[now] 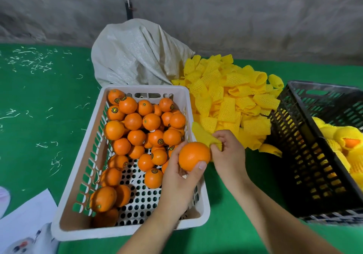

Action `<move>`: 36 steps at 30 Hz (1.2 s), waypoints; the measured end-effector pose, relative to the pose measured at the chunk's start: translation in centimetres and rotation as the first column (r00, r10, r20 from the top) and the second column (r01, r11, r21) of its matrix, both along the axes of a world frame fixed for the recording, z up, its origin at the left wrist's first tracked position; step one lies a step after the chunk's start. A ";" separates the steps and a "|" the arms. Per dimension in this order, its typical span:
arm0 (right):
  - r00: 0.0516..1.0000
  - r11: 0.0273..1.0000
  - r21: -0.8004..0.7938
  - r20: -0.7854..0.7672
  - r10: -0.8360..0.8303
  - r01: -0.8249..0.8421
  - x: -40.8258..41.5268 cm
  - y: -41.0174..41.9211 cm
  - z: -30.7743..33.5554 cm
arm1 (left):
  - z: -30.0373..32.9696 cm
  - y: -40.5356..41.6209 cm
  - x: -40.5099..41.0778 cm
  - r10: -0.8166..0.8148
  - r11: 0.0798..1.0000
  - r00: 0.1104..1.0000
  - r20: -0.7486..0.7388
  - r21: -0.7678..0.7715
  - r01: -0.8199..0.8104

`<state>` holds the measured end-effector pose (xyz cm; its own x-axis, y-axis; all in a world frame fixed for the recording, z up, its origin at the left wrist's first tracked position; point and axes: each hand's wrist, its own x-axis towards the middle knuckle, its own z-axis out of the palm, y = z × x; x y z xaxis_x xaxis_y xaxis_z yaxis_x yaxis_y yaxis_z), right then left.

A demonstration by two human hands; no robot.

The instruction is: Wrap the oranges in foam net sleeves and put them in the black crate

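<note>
My left hand (179, 177) grips a bare orange (193, 155) over the right edge of the white basket (125, 232). My right hand (228, 151) pinches a yellow foam net sleeve (204, 135) right beside that orange; the sleeve sticks out up and to the left. Several loose oranges (141, 128) fill the basket. The black crate (306, 155) stands at the right, with several wrapped oranges (337, 138) inside.
A heap of yellow foam sleeves (233, 94) lies between basket and crate on the green surface (39, 116). Behind the basket sits a white woven sack (137, 53) against a grey wall. White paper (29, 214) lies at the lower left. Small white scraps litter the left side.
</note>
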<state>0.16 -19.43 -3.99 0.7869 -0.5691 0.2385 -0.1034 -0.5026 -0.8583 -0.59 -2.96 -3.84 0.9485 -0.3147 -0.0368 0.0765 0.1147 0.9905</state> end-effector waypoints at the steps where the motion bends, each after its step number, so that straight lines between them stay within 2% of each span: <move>1: 0.999 0.999 -0.010 -0.001 0.039 -0.039 -0.3 0.7 0.4 | 0.4 0.2 -0.4 0.001 1.000 1.000 0.029 -0.003 -0.001; 6: 0.981 0.983 0.092 -0.099 0.165 -0.156 -1.5 2.1 0.9 | 1.8 1.9 -2.3 0.016 0.999 0.996 0.085 -0.045 -0.013; 8: 0.980 0.968 0.191 -0.077 0.182 -0.164 -2.2 3.0 0.9 | 1.8 2.9 -2.9 -0.066 0.998 0.988 0.137 0.017 0.064; 10: 0.984 0.977 0.142 -0.054 0.170 -0.161 -2.5 3.7 0.7 | 1.6 3.7 -3.2 -0.187 0.981 0.966 0.178 0.089 0.173; 12: 0.971 0.975 0.085 -0.101 0.215 -0.207 -2.5 4.2 0.8 | 1.6 4.4 -3.3 -0.258 0.963 0.954 0.151 0.115 0.243; 16: 0.944 0.906 0.325 -0.092 0.316 -0.272 -2.9 4.1 1.2 | 1.9 5.0 -3.0 -0.236 0.964 0.970 0.064 0.139 0.225; 20: 0.942 0.905 0.299 -0.050 0.331 -0.302 -3.8 2.8 1.9 | 1.6 4.6 -2.8 -0.166 0.975 0.986 0.029 0.152 0.160; 22: 0.942 0.922 0.226 -0.041 0.333 -0.316 -4.1 2.4 2.1 | 1.3 4.2 -2.6 -0.112 0.976 0.994 0.018 0.188 0.107; 24: 0.941 0.941 0.074 -0.052 0.334 -0.330 -4.7 2.2 2.2 | 1.0 3.8 -2.4 -0.047 0.973 0.999 0.019 0.228 0.041; 27: 0.938 0.939 0.004 -0.051 0.344 -0.344 -5.6 2.7 2.6 | 0.6 3.3 -2.1 0.055 0.963 0.998 0.033 0.261 -0.062; 29: 0.937 0.930 -0.115 -0.021 0.348 -0.348 -6.1 3.4 3.1 | 0.5 2.9 -2.0 0.111 0.959 0.993 0.041 0.258 -0.118; 33: 0.895 0.785 -0.489 0.022 0.446 -0.380 -6.6 4.7 3.8 | 0.4 2.9 -1.8 0.152 0.979 0.987 -0.054 0.144 -0.143; 36: 0.869 0.723 -0.550 -0.010 0.495 -0.418 -6.8 5.3 3.8 | 0.9 3.2 -1.6 0.154 0.987 0.984 -0.087 0.069 -0.148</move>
<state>-6.69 -14.16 -0.18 0.8585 0.0929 0.5043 0.3478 -0.8282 -0.4395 -2.24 0.23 -2.95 0.9766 -0.1628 -0.1406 0.1537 0.0708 0.9856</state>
